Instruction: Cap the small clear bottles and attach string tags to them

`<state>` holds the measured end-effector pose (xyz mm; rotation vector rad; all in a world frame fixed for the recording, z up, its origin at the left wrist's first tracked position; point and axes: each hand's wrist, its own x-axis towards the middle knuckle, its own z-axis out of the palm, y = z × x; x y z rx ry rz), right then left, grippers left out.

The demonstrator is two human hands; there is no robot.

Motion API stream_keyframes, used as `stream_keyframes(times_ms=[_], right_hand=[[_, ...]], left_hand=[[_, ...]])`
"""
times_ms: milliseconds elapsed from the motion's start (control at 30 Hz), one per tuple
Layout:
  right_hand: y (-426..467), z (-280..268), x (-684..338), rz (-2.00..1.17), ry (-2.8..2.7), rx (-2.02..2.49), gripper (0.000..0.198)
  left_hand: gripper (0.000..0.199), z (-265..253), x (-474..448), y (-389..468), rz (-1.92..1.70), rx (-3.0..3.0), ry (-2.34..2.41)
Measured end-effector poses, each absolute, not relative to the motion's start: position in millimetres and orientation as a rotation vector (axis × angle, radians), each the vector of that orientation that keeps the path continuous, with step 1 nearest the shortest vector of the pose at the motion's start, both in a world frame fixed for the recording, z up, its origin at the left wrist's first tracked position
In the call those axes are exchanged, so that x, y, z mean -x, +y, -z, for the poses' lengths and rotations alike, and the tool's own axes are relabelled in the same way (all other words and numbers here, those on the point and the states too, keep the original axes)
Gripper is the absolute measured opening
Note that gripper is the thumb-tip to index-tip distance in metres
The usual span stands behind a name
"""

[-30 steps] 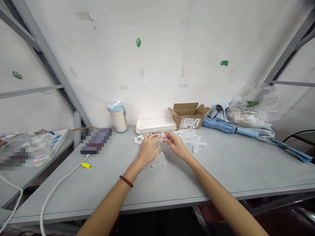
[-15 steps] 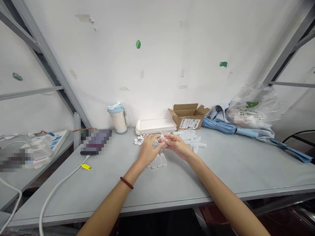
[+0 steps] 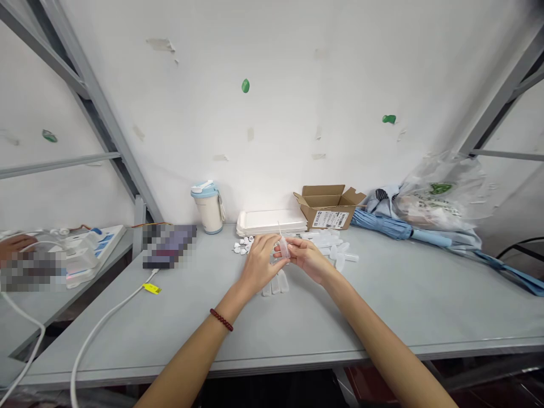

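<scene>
Bottle (image 3: 284, 249), sm. & translucent w/ thin tip (image 3: 279, 228) pointing up, is sitting between both hands in head view, nearer than the white tray (image 3: 272, 218), farther than the spare bottles (image 3: 284, 281). L hand (image 3: 259, 260) & R hand (image 3: 308, 259) are both pinching its body w/ fingertips. Prob. v. light, soft-ish plastic, maybe slippery; tip's looking fragile, so mid-body is seeming the best hold. Far R, carton (image 3: 327, 203) is bearing a printed label (image 3: 327, 220) w/ barcode, too sm. to read; bag (image 3: 440, 190) is showing green print, also illegible.
</scene>
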<state>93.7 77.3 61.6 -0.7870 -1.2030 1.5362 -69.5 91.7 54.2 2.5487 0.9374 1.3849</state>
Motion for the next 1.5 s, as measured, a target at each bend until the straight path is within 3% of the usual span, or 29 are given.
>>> stream_keyframes(times_ms=[300, 900, 1267, 1500], right_hand=[[71.5, -71.5, -94.6, -1.353, -1.390, 1.024, 0.032], [71.9, -77.0, -105.5, -1.451, -1.505, 1.067, 0.025], [70.7, -82.9, -125.4, -1.593, -1.774, 1.242, 0.029], [70.5, -83.8, -130.4, -1.512, -1.911, 1.351, 0.031]], left_hand=[[0.037, -51.9, 66.1, 88.3, -1.273, -2.686, 0.911], [0.043, -53.6, 64.1, 86.7, -1.270, -2.579, 0.831], [0.039, -57.3, 63.0, 80.4, -0.986, -2.592, 0.772], [0.041, -59.9, 62.9, 74.6, -0.783, -2.530, 0.849]])
